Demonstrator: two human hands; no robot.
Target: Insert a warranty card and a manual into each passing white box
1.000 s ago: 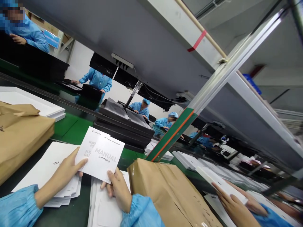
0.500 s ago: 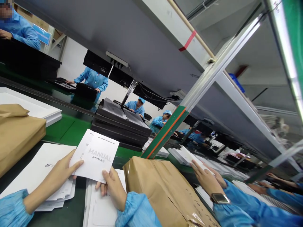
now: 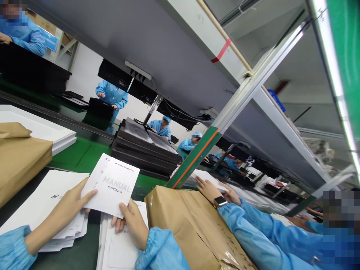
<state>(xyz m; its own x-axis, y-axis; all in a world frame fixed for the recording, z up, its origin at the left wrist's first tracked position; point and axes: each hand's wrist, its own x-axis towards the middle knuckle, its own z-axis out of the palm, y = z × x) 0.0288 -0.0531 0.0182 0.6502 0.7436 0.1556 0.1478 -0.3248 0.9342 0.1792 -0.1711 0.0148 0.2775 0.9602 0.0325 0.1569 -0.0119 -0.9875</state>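
Two white booklets are being held together above the dark work surface (image 3: 84, 251): the front one, a manual (image 3: 115, 186) printed "MANUAL", is overlapping a second booklet (image 3: 97, 176) whose left edge is showing behind it. The left hand (image 3: 69, 205) is being kept pinched on the left edge of the pair, thumb on top, while the right hand (image 3: 135, 224) is being kept clamped on the manual's lower right corner, thumb on the cover. Two stacks of white sheets are lying beneath: one stack (image 3: 42, 204) under the left hand and one stack (image 3: 120, 247) under the right hand. Two brown paper parcels are being seen, one (image 3: 19, 161) at the far left and one (image 3: 185, 228) just right of the right hand. A white tray (image 3: 39, 129) is resting behind the left parcel. One pile of black trays (image 3: 143, 152) is standing beyond on the green belt (image 3: 78, 153). A co-worker's two hands (image 3: 210, 189), one wearing a watch, are being held on a white sheet past the right parcel. Four more people in blue are working farther along the line.
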